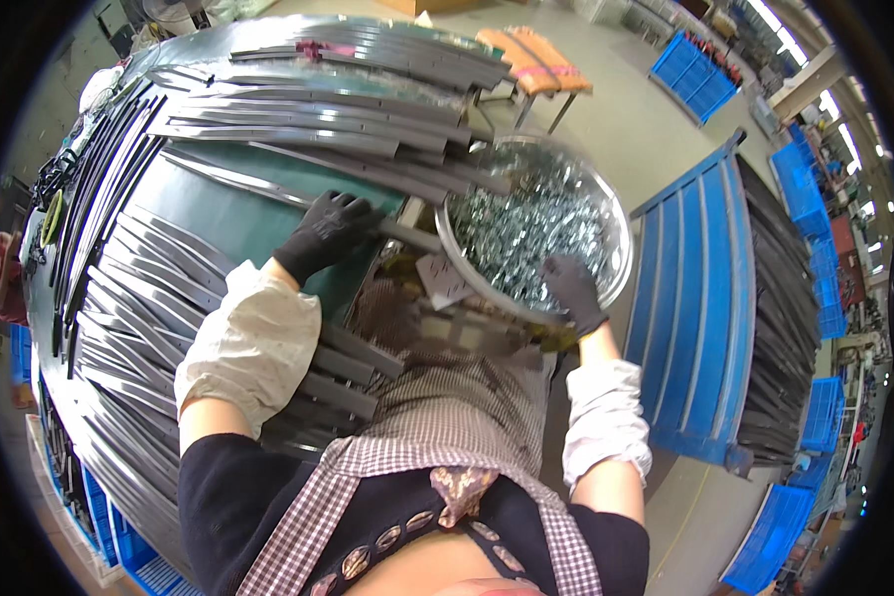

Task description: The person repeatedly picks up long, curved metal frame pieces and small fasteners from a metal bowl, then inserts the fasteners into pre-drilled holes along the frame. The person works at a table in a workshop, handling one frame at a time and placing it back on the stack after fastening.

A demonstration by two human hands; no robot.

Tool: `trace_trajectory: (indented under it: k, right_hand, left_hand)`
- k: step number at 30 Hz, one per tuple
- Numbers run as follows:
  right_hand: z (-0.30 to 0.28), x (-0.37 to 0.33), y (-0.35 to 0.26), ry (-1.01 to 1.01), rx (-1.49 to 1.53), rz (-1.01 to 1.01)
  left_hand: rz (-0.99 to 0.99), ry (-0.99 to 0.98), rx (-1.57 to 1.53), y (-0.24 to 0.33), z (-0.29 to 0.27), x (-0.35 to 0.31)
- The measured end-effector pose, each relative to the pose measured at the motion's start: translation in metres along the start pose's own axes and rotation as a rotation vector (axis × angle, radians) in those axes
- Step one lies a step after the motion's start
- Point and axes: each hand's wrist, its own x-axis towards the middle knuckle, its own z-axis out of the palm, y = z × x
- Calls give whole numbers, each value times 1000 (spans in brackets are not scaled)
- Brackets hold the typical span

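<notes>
My left hand (330,234), in a black glove, is closed around a long dark metal strip (412,235). One end of this strip juts past the table's edge toward a round metal basin (621,199); its other part runs back to the left across the green tabletop (209,204). Small shiny metal pieces (526,214) fill the basin in a loose heap. On the near right side of the basin, my right hand (572,288), also black-gloved, reaches in among these pieces. Its fingers look bent together, and whatever lies between them is hidden.
Many dark metal strips (149,328) lie in rows on the left of the table, with more stacked strips (298,114) along the far side. A blue metal rack (690,308) stands right of the basin. Beyond it is a stool with an orange cover (533,60).
</notes>
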Motion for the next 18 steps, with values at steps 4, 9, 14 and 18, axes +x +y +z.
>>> trace_trajectory:
  k: [4, 9, 14, 18]
  right_hand:
    - [-9, -13, -7, 113, 285, -151]
    - [-4, -12, 10, 240, 67, -441]
    - [-22, -21, -19, 250, 0, -461]
    - [-25, -26, -25, 300, 93, -493]
  left_hand:
    - [22, -43, 60, 21, 4, 7]
    - [-25, -30, -87, 28, -1, 10]
    - [-3, 36, -198, 36, -12, 10]
    - [-107, 1, -243, 45, -13, 10]
